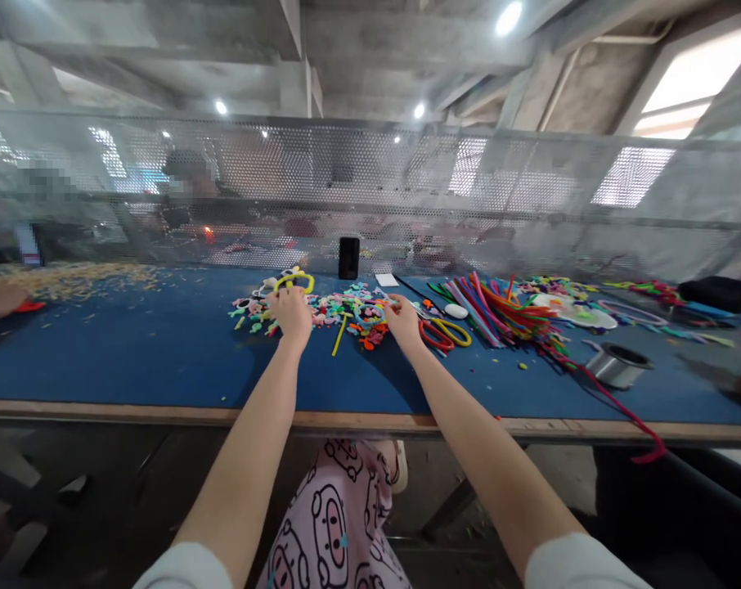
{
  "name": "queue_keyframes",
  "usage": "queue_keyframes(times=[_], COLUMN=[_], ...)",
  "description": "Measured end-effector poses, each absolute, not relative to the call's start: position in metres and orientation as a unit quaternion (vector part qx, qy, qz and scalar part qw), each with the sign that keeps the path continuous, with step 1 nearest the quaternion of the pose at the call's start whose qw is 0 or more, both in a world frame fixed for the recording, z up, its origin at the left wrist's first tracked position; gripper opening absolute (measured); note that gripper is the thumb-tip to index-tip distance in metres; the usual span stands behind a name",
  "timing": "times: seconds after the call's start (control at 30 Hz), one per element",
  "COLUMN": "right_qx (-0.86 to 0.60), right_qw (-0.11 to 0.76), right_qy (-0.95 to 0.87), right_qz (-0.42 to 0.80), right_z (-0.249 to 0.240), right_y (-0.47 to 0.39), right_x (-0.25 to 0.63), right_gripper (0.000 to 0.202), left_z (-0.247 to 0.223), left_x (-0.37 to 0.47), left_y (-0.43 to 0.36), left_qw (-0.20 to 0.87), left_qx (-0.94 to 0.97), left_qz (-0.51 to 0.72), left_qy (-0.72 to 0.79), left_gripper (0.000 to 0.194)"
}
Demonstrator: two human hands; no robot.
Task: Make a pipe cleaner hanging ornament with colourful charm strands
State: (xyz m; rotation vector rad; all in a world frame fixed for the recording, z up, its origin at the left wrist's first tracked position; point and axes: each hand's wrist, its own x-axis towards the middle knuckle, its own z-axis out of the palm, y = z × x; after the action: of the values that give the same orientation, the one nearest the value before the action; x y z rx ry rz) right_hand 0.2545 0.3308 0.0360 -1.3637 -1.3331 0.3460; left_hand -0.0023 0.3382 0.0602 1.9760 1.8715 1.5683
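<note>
My left hand [293,317] is closed at the fingertips on a yellow loop [310,284], above the left part of a pile of small colourful pieces [334,307]. My right hand [403,323] is at the pile's right side, its fingers pinched together; what they hold, if anything, is too small to make out. Between my hands, a short yellow strip [339,335] sticks out of the pile towards me. Just right of my right hand lie red and yellow looped handles [453,334], which look like those of scissors.
A black phone [348,258] stands upright behind the pile, near a white card [386,280]. Rightward lie a bundle of coloured fuzzy stems [493,307] and a silver spool [619,366]. Perforated metal mesh [395,180] closes the back. Another person's hand [1,301] is far left.
</note>
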Motion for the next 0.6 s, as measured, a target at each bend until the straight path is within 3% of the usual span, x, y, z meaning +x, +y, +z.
queue_keyframes(times=[0.17,0.4,0.6], right_qx=[-0.455,-0.425,-0.445], right_qw=[0.548,0.490,0.603], right_qy=[-0.685,-0.758,-0.637], right_qz=[0.155,0.071,0.182], right_z=[0.040,0.039,0.043], right_y=[0.322,0.324,0.327], right_x=[0.241,0.246,0.244], right_gripper=[0.057,0.025,0.038], left_z=[0.056,0.055,0.057], left_x=[0.038,0.053,0.048], left_y=[0.327,0.318,0.310], left_qw=[-0.009,-0.001,-0.054], left_qx=[0.771,0.834,0.755], left_qz=[0.480,0.450,0.545], left_qy=[0.419,0.320,0.361], left_gripper=[0.031,0.030,0.038])
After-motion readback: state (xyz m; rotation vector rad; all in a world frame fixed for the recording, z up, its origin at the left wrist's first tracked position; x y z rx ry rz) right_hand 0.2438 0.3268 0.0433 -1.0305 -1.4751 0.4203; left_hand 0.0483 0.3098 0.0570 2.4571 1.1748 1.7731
